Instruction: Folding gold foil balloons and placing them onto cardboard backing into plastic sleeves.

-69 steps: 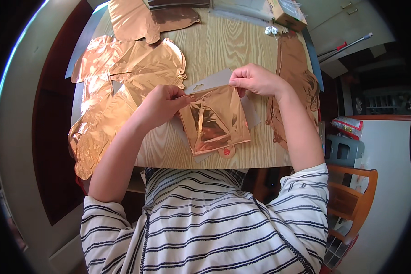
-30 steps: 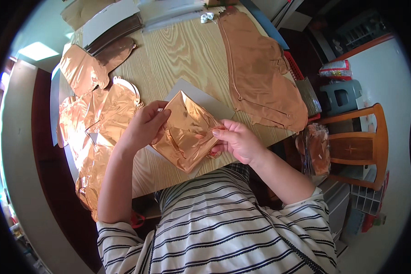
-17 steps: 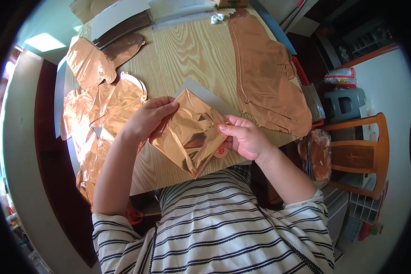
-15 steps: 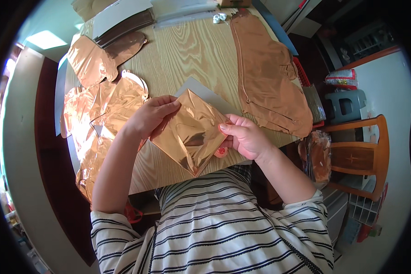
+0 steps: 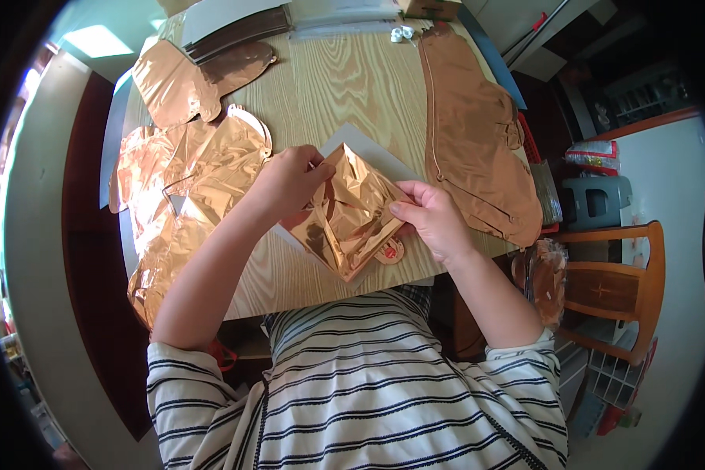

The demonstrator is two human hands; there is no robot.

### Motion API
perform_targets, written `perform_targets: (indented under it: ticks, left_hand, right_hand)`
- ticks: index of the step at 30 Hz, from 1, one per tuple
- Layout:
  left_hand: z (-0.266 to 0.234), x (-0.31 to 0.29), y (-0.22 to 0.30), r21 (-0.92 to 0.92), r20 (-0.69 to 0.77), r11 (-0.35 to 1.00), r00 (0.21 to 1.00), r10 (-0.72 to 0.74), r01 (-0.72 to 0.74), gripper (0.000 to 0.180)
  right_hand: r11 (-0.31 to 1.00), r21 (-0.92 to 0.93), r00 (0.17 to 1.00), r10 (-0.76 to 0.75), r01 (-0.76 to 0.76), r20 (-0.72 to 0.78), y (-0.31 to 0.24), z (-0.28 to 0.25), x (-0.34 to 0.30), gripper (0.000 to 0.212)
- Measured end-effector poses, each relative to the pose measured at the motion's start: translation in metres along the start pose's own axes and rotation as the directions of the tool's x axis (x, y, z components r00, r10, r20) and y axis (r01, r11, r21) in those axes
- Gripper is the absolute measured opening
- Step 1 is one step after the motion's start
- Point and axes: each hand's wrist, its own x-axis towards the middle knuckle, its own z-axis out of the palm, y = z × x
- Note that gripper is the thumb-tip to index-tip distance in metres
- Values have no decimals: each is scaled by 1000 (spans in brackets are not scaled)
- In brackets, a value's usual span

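A folded gold foil sheet (image 5: 351, 211), shiny and creased into a square turned on its corner, is held low over the wooden table between my two hands. My left hand (image 5: 296, 178) pinches its upper left edge with thumb and fingers. On the right edge, my right hand (image 5: 429, 215) grips it, thumb on top and fingers mostly beneath. Under the foil lies a grey flat board (image 5: 368, 149), largely covered by it. A small pinkish tag with a red mark (image 5: 390, 251) rests on the table beside the foil's lower right edge.
Crumpled rose-gold foil pieces (image 5: 200, 160) cover the table's left side, another foil piece (image 5: 168, 82) behind them. A long copper foil stack (image 5: 474, 125) lies to the right. White spools (image 5: 401, 34) and clear plastic sheets (image 5: 341, 17) are at the back. A wooden chair (image 5: 615, 286) stands right.
The foil square has come down toward the grey board, and my left fingers have curled in over its edge. The whole view has shifted slightly.
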Motion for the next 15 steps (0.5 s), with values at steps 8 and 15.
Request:
perform_targets:
  ticks: [8, 15]
  left_hand:
    - [5, 7, -1, 217, -167, 971, 976, 138, -100, 42]
    - [-16, -38, 3, 145, -57, 989, 998, -1, 9, 43]
  right_hand:
    - [794, -585, 977, -214, 166, -12, -7, -15, 14, 41]
    - [740, -652, 974, -226, 168, -6, 0, -18, 18, 40]
